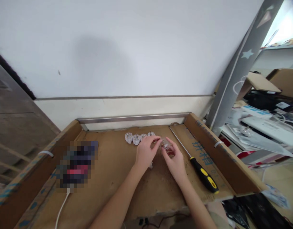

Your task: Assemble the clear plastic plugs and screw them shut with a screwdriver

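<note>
Both hands meet over the cardboard surface [108,168]. My right hand [174,157] has its fingers closed round a small clear plastic piece [165,144]. My left hand [147,151] is pinched at the left side of that piece; what lies between its fingertips is too small to make out. Several white plug parts with metal pins [136,139] stand in a row just behind my left hand. Another small clear part [150,165] lies beneath my left hand, partly hidden. To the right of my right hand is a black and yellow screwdriver [205,175], its shaft pointing away.
A blurred-out device [77,165] with a white cable [61,208] lies at the left. Raised cardboard walls [222,156] border the work surface, with a metal strip [136,118] at the back. A cluttered table [268,127] stands at the right.
</note>
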Demonstrator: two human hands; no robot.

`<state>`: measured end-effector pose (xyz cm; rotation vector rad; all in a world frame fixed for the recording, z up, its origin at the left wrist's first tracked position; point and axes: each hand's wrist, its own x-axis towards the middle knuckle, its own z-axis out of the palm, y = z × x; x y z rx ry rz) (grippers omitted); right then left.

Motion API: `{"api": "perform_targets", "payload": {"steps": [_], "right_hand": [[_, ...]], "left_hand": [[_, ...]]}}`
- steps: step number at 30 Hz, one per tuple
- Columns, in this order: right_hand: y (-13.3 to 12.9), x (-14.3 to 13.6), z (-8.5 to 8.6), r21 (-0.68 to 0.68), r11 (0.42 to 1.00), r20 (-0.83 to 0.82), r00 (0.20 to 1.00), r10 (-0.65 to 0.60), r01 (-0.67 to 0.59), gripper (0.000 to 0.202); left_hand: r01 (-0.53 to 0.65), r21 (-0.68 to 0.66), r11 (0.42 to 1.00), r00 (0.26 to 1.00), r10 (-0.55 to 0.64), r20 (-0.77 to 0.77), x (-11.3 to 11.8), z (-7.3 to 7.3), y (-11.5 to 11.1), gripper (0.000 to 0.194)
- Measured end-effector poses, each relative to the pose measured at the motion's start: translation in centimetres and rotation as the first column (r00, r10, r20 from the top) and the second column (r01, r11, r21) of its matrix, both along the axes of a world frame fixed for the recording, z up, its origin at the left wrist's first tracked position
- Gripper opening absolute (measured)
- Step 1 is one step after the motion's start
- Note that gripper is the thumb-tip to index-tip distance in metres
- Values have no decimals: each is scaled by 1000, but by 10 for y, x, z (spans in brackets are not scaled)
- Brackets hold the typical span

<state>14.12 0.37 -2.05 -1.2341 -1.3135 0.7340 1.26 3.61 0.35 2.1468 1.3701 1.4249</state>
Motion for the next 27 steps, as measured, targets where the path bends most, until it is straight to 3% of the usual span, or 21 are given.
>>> {"api": "perform_targets", "payload": {"steps": [8, 17, 27], "right_hand": [[0, -1, -1, 3, 1000, 7, 1000, 23, -23, 48], [-1, -1, -1, 10, 999, 9, 999, 52, -53, 47], [-1, -1, -4, 26, 995, 5, 995, 95, -95, 45]], "left_hand": [[15, 0, 1000, 1000, -15, 7, 2, -1, -2, 15], [72, 83, 994, 985, -58, -160, 4, 7, -8, 15], [83, 0, 997, 987, -82, -138, 5, 10, -9, 17]]}}
